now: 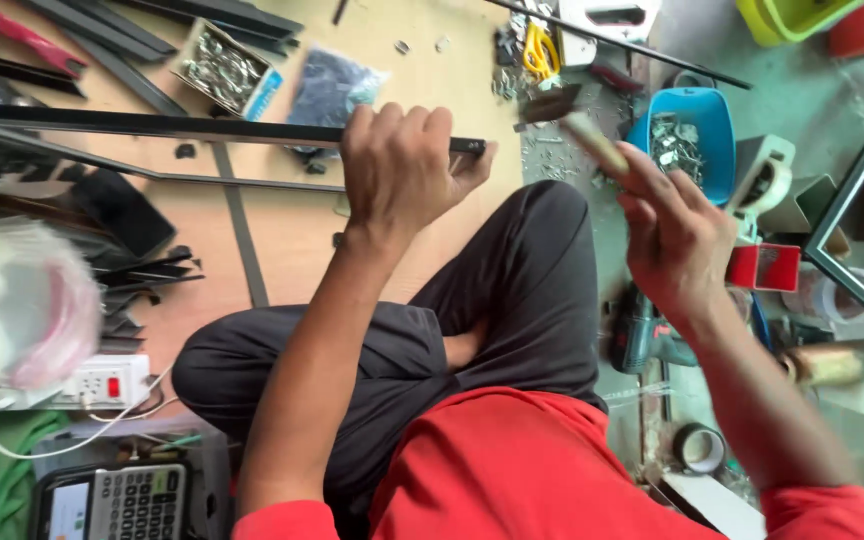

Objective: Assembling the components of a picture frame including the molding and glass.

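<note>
Bare wooden floor lies open under the long black bar. Toward its far edge, a box of screws and a dark bag block the way.

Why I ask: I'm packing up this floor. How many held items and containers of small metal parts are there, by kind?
Black metal bar, in left hand: 1
Hammer, in right hand: 1
Containers of metal parts, cardboard box and blue tub: 2
Total: 4
</note>
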